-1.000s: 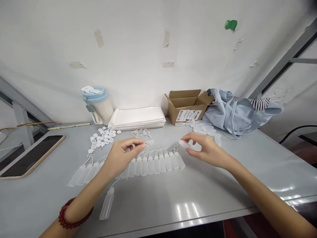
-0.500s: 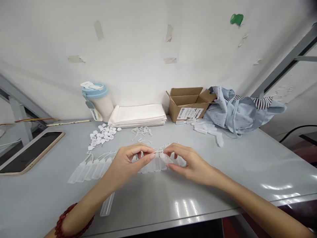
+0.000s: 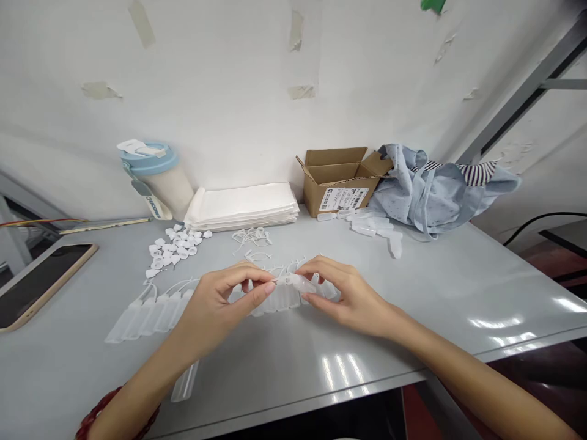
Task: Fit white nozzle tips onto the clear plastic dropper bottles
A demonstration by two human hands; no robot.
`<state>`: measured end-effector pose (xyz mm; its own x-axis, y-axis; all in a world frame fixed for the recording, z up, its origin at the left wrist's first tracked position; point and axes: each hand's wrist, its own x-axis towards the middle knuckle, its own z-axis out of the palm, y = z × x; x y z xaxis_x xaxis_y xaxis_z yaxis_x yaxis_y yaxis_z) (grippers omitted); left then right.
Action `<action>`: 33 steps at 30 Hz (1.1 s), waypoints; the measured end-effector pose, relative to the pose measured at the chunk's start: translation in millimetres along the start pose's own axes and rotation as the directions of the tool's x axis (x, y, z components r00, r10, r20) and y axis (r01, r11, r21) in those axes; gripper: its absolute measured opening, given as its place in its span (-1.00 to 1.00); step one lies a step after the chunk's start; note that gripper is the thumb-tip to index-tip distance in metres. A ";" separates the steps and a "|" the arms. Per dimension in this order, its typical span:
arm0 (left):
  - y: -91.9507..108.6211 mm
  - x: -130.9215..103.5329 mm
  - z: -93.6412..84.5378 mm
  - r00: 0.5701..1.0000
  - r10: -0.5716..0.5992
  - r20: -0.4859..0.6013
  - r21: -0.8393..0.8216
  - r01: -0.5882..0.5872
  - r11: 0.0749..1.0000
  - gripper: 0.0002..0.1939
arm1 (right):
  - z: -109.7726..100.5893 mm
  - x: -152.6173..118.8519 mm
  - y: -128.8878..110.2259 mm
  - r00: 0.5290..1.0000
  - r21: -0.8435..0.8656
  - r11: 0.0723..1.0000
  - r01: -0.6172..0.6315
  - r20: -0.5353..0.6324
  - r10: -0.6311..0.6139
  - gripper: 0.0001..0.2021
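Brought leftward since a second ago, a translucent plastic tube (image 3: 303, 283) is pinched by the right hand (image 3: 345, 297) over the row of corded tubes (image 3: 279, 300); at its near end, a thin white cord (image 3: 280, 279) is pinched by the left hand (image 3: 227, 297).
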<state>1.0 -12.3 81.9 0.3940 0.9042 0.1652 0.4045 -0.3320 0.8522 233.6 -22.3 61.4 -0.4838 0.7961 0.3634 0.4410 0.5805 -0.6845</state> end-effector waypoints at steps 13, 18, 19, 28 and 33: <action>2.8 -1.1 1.4 0.999 -0.017 0.051 0.050 0.014 0.999 -0.87 | 2.5 -2.3 -5.6 0.999 -0.024 0.999 0.041 0.004 -0.041 -0.75; 3.9 -1.1 4.0 0.998 -0.029 0.063 0.065 0.025 0.998 -0.84 | 2.0 -4.9 -5.4 1.000 -0.035 0.999 0.014 0.029 -0.013 -0.62; 3.9 -1.1 4.4 0.997 -0.036 0.065 0.069 0.031 0.997 -0.84 | 1.9 -5.4 -5.3 0.999 -0.034 0.999 0.021 0.034 -0.020 -0.59; 5.6 -4.4 -0.1 0.974 0.142 0.176 0.034 -0.150 0.988 -0.91 | 3.3 -4.7 -5.9 1.000 0.050 0.999 0.007 0.028 -0.009 -0.67; 5.8 -7.9 -1.3 0.938 0.280 0.203 0.062 -0.298 0.953 -0.71 | 3.7 -2.2 -12.3 0.968 0.427 0.869 -0.249 0.109 0.224 -0.72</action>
<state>-0.8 -21.0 86.2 0.6507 0.7006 0.2929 0.3189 -0.6021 0.7320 226.4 -31.8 66.7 -0.4520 0.8825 0.1299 0.1811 0.2334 -0.9554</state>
